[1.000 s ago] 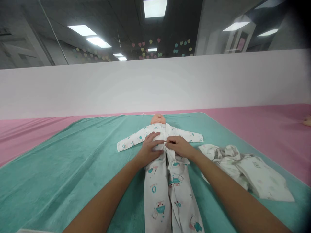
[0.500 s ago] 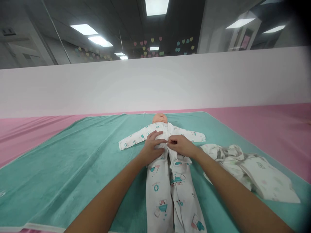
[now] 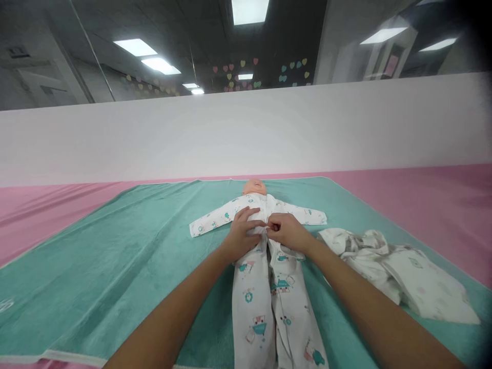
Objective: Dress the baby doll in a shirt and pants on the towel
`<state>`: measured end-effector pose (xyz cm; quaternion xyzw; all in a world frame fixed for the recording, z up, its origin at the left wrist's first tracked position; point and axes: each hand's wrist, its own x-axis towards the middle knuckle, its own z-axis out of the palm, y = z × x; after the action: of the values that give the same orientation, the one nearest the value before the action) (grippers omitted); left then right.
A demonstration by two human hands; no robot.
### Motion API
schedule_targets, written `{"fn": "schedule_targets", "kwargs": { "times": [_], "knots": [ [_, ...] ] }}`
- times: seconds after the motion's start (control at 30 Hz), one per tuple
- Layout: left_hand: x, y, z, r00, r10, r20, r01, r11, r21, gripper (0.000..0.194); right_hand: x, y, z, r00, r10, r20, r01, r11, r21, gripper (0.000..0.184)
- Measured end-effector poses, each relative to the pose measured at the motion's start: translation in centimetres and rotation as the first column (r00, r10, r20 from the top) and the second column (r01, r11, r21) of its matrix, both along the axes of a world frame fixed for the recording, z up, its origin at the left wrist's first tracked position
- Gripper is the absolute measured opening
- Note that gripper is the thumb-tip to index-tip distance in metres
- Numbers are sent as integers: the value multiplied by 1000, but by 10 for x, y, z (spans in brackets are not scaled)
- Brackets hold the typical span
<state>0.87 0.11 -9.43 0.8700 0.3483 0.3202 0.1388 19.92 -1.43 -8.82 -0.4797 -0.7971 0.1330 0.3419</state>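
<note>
Doll (image 3: 254, 187): one, lying on the turquoise blanket (image 3: 126, 266), head toward the white wall (image 3: 246, 136).
Outfit (image 3: 251, 294): white, printed, on the doll; sleeves outspread.
Left grip (image 3: 243, 237): wide, fingers spread over the outfit's front.
Right grip (image 3: 288, 232): narrow, pinching the outfit's middle, fingertips beside the left forefinger.
Cloth heap (image 3: 423, 284): white, crumpled, right of the doll.
Surround: pink covering (image 3: 430, 205).

No readable text, white mark (image 3: 6, 306) on teal blanket (image 3: 115, 256), illegible

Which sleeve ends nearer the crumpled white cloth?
The picture-right sleeve: its cuff lies close to the white cloth; the picture-left sleeve points away from it.
</note>
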Motion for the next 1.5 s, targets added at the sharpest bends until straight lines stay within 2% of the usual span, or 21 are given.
{"fn": "schedule_targets", "kwargs": {
  "times": [0.2, 0.4, 0.63, 0.9, 1.27, 1.5],
  "knots": [
    [1, 0, 0, 1000, 11, 26, -11, 1000, -5, 33, -6, -2, -7, 997, -70, 31, 67, 991, 114, 23],
    [3, 4, -4, 995, 23, 95, -23, 1000, 3, 35, -12, -5, -10, 989, -143, 28, 132, 960, 247, 19],
    [0, 5, -10, 994, -9, 104, 4, 999, 49, 51, -12, -8, 0, 992, -112, -65, 119, 986, 114, 8],
    [1, 6, -10, 993, 6, 122, -9, 1000, 18, 58, -10, -5, 4, 980, -105, -171, 101, 994, -33, 11],
    [0, 7, -13, 993, 11, 118, -14, 1000, 27, 59, -1, 0, 4, 973, -28, -228, 5, 995, -101, 19],
    [0, 7, -13, 996, 5, 94, -8, 999, 40, 56, 1, 0, 6, 971, -3, -239, -30, 990, -137, 16]
  ]
}}
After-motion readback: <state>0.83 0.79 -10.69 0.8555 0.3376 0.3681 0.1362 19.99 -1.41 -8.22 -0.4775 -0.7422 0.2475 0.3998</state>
